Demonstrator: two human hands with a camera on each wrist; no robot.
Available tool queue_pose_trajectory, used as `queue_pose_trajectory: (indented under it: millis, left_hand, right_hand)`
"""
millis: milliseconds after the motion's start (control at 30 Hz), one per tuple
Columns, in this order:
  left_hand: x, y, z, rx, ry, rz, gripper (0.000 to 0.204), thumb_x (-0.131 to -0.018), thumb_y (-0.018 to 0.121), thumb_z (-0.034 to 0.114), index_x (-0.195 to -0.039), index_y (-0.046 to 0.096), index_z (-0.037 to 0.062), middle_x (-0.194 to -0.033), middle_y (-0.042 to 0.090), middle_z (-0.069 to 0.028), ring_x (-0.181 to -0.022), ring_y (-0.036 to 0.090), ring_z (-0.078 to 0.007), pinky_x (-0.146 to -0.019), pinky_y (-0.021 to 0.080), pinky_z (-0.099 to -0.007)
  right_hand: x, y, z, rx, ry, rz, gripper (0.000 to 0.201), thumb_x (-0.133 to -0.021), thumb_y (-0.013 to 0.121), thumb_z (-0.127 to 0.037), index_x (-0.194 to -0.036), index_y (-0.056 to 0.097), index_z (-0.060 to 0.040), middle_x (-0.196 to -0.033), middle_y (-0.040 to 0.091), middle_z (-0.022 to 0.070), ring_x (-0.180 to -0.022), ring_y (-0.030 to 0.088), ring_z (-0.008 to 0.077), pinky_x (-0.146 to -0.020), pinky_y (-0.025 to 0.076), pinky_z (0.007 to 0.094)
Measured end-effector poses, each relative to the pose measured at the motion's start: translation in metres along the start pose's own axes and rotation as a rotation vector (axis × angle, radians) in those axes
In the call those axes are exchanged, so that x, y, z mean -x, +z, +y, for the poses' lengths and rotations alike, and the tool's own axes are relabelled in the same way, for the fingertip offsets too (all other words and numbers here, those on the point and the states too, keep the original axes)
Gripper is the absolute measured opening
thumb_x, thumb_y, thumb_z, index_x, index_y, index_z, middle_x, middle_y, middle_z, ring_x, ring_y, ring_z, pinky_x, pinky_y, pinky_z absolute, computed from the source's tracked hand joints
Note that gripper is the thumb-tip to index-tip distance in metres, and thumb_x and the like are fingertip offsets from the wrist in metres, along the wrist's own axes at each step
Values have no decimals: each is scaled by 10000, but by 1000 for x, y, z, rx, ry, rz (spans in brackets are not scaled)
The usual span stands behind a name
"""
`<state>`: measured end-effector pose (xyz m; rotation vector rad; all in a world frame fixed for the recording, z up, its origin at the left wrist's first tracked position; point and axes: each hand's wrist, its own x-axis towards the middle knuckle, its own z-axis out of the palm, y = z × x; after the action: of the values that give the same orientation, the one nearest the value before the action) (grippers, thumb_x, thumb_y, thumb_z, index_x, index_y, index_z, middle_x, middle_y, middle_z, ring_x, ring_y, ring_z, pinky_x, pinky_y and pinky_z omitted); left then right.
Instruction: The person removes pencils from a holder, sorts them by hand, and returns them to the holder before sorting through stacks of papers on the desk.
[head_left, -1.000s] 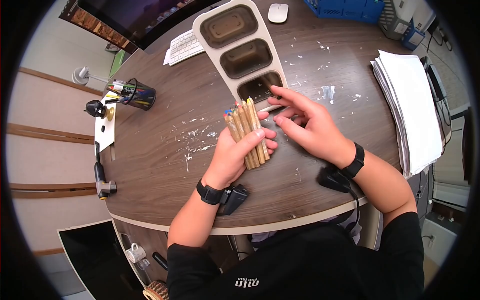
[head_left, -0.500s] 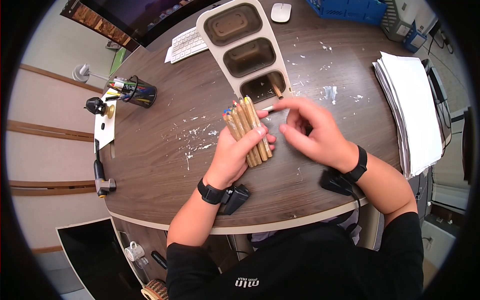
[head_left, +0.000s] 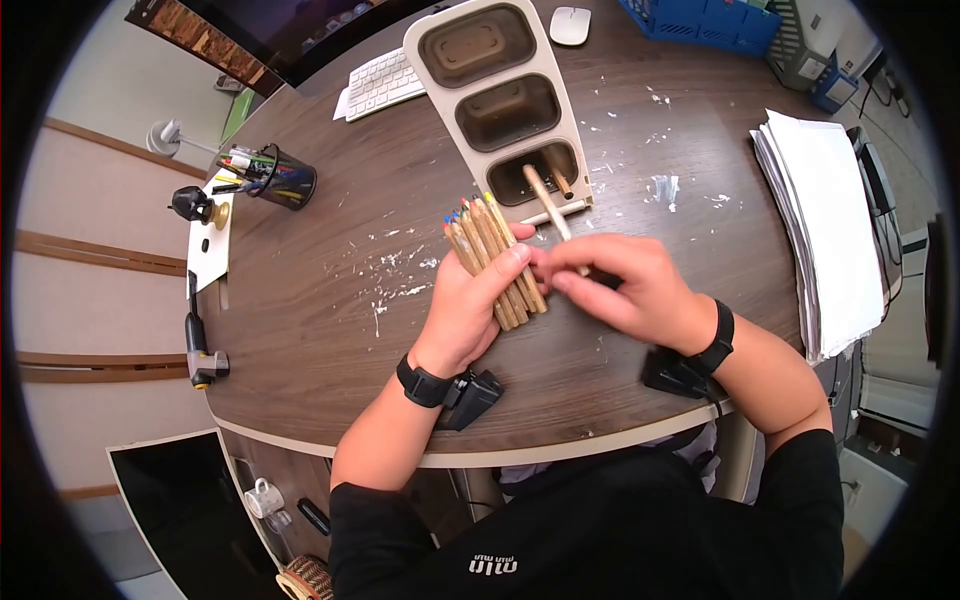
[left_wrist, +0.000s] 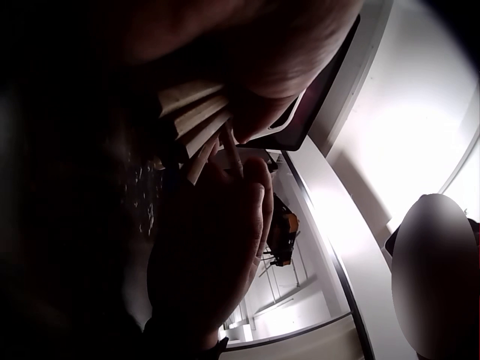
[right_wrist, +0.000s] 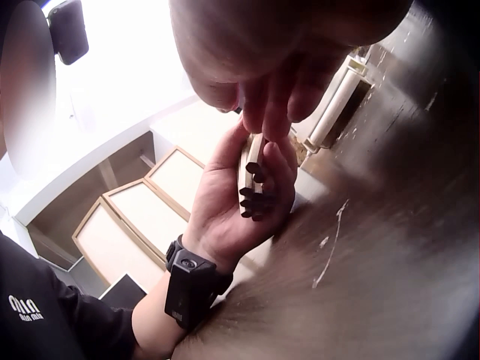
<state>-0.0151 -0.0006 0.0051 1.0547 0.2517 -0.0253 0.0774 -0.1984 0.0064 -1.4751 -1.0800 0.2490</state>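
A single pencil [head_left: 548, 205], pinched by the right hand [head_left: 635, 285], now shows lengthwise beside the bundle [head_left: 490, 250] which the left hand [head_left: 462, 305] grips, so apparently only one other pencil [head_left: 563, 186] remains in the tray [head_left: 445, 100].

There is room for a hand to pass over the desk [head_left: 680, 140] on the right, between the tray [head_left: 445, 95] and the paper stack [head_left: 820, 230], and on the left, between the tray and the pen cup [head_left: 290, 182]. The tray's near end is crowded by the left hand [head_left: 460, 300] with its pencil bundle [head_left: 497, 268] and the right hand [head_left: 635, 280], whose single pencil [head_left: 546, 203] slants across the nearest compartment. Keyboard [head_left: 383, 86] and mouse [head_left: 570, 26] flank its far end.
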Motion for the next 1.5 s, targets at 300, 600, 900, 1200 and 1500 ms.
queue_pose_trajectory:
  millis: [300,600,900,1200,1500]
  left_hand:
    - [0,5,2,16,-15,43,347,-1023,628,153,-1322,551,-5,-1143,677,-153,-1055,697,-228,-883,627,-398]
    - [0,5,3,0,-7,47,348,-1008,642,119,-1314,542,-14,-1079,676,-131,-1002,699,-205,-863,611,-371]
    - [1,6,3,1,-13,13,382,-1009,692,178,-1306,550,-16,-1040,671,-115,-943,688,-181,-835,590,-336]
    - [0,1,-1,-13,-13,9,359,-1028,674,205,-1291,565,-15,-1026,656,-98,-926,693,-191,-829,612,-348]
    - [-1,1,1,7,-25,10,384,-1044,637,205,-1342,540,-17,-1043,657,-106,-931,697,-196,-844,611,-353]
  right_hand:
    - [-6,-1,4,-160,124,56,505,-1020,603,-29,-1514,496,-44,-1105,759,108,-972,737,146,-858,582,293]
    - [-3,-11,1,5,83,-9,363,-982,680,-62,-1343,635,-61,-873,676,32,-690,629,107,-657,528,292]
    - [0,-7,-5,97,-121,-160,203,-898,756,-83,-1099,738,-104,-839,698,70,-667,682,211,-620,554,327]
    - [-4,-9,-7,-7,113,7,367,-965,666,-24,-1330,676,-55,-1132,753,123,-892,727,156,-795,581,292]
    - [-5,-7,-3,19,8,23,470,-941,661,-3,-1405,635,-75,-1027,748,88,-784,691,153,-726,557,322]
